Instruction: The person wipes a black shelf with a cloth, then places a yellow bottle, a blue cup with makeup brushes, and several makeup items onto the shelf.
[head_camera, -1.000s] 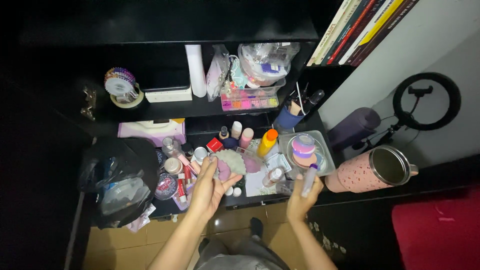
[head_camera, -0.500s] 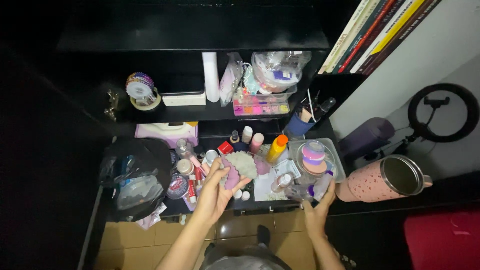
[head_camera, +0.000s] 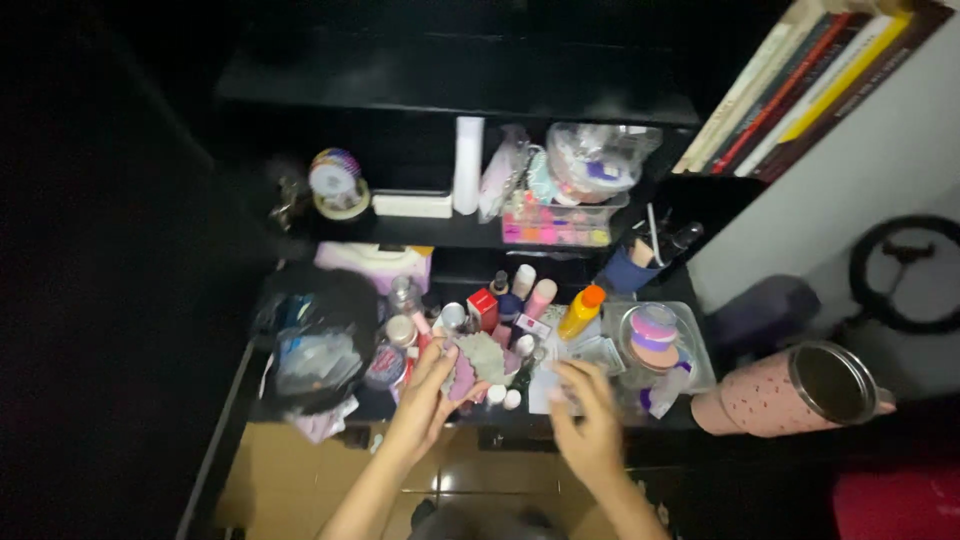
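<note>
Black shelving (head_camera: 440, 85) fills the far side, with a row of books (head_camera: 800, 85) leaning at the far right. Near right, a pink tumbler (head_camera: 790, 392) lies on its side, its steel mouth facing right. Left of the clutter sits a dark plastic bag (head_camera: 315, 335). On the table (head_camera: 385, 405) a clear tray (head_camera: 700, 345) holds stacked round puffs (head_camera: 655, 335) in pink, purple and orange. An orange-capped yellow bottle (head_camera: 582, 312) stands just left of that tray, with small pink and white bottles beside it.

The left hand (head_camera: 425, 400) has its grip closed round a fan of pale and pink pads (head_camera: 478, 362), thumb on top, held just above the middle of the table. The right hand (head_camera: 588, 420) hovers near them to the right, fingers curled downward over a white card (head_camera: 552, 385) (blurred, so I cannot tell whether it has hold of anything).
</note>
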